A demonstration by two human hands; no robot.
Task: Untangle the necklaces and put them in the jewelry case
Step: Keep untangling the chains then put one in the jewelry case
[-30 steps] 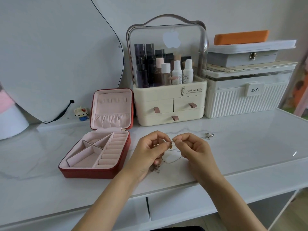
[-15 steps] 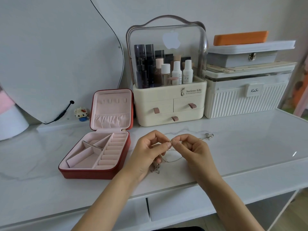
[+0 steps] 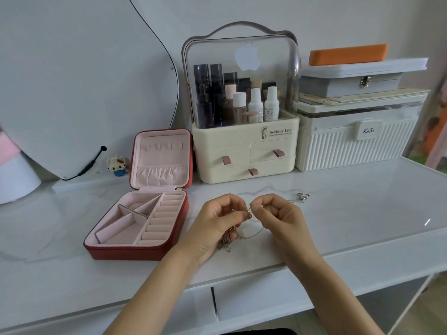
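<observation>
Left hand [image 3: 217, 223] and right hand [image 3: 278, 216] each pinch-grip tangled necklaces [image 3: 251, 234], right of open jewelry case [image 3: 135, 252], on desk [image 3: 350, 213].

A single wide-angle head camera looks forward and down across the white desk [image 3: 362, 213] from its front edge, facing the back wall. Both forearms enter from the bottom of the frame, close to the lens; the case [image 3: 135, 228] sits left of centre, the storage boxes [image 3: 244, 151] along the rear edge.
</observation>
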